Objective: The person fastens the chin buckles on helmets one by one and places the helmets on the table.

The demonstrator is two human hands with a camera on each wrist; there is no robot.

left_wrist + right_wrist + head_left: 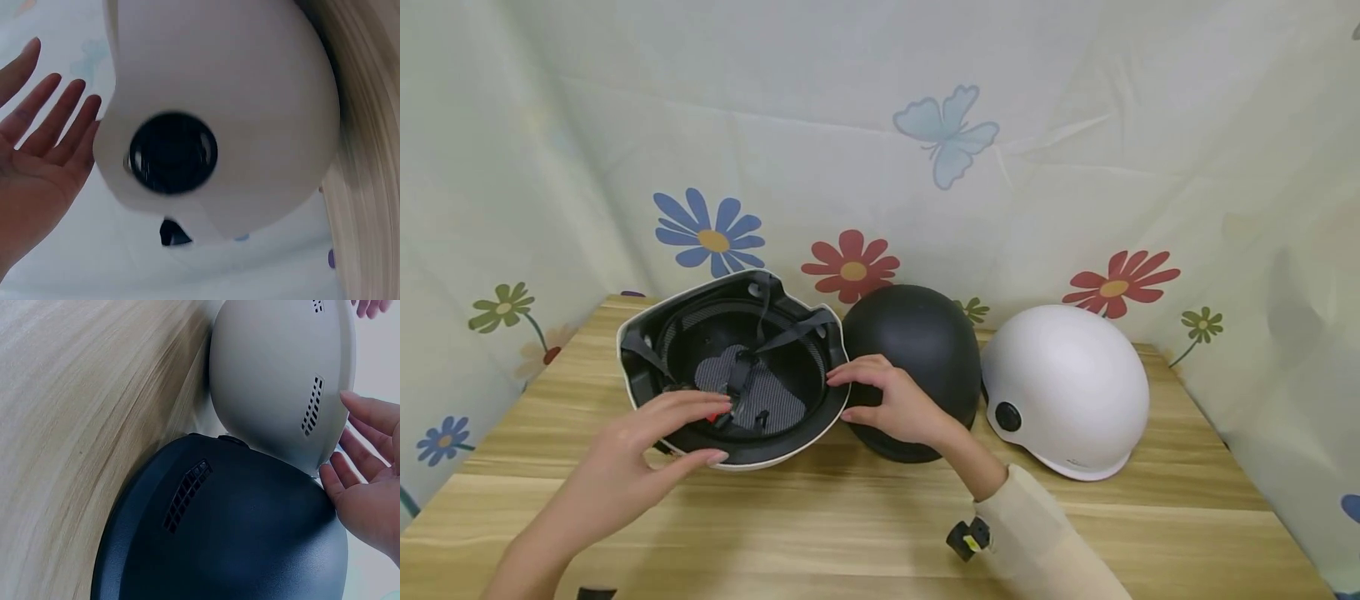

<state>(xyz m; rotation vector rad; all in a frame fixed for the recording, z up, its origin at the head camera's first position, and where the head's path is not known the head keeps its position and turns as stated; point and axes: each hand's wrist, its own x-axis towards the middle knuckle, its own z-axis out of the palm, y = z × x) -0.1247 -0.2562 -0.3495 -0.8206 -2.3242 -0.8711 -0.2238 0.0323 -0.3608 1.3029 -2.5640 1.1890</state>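
Observation:
A white helmet [790, 454] lies upside down, its black lining and dark straps facing up. Over its near left rim hovers my left hand [632, 450], fingers extended and thumb apart from them. The left wrist view shows that hand [44, 150] with spread fingers beside the helmet's white shell [250, 125], which has a round black disc on its side. My right hand [895, 400] is at the right rim, fingertips right at the edge and fingers only loosely bent. In the right wrist view a black helmet [250, 531] sits close below this hand [375, 469].
Right of the upturned helmet stand the black helmet [917, 358] and a second white helmet [1075, 392], both dome up. All three are on a wooden table [850, 533]. A flowered cloth [820, 150] hangs behind.

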